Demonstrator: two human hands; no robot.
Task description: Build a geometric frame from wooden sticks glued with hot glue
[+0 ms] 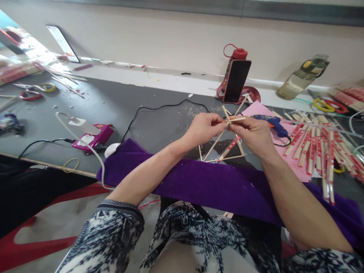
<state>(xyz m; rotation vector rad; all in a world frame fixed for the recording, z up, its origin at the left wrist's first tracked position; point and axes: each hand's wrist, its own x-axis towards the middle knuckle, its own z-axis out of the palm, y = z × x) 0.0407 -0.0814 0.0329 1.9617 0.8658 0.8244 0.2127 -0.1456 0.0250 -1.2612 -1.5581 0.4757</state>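
Note:
A frame of joined wooden chopsticks point(214, 145) stands over the table, its sticks crossing near the top. My left hand point(206, 128) is closed in a pinch at that crossing, from the left. From the right, my right hand point(255, 133) pinches the same crossing, and a short stick end lies across its fingertips. The exact contact is partly hidden by my fingers. Beneath my hands, a chopstick in a red and clear wrapper point(229, 148) slants by the frame. Just beyond my right hand lies a blue glue gun point(275, 124).
Purple cloth point(199, 182) covers the front edge. Many wrapped chopsticks point(318, 142) lie on pink paper point(295, 165) at right. A phone point(236, 81) leans on a red-capped bottle point(239, 54); a greenish bottle point(301, 77) stands farther right. A magenta power strip point(96, 138) and cables lie left.

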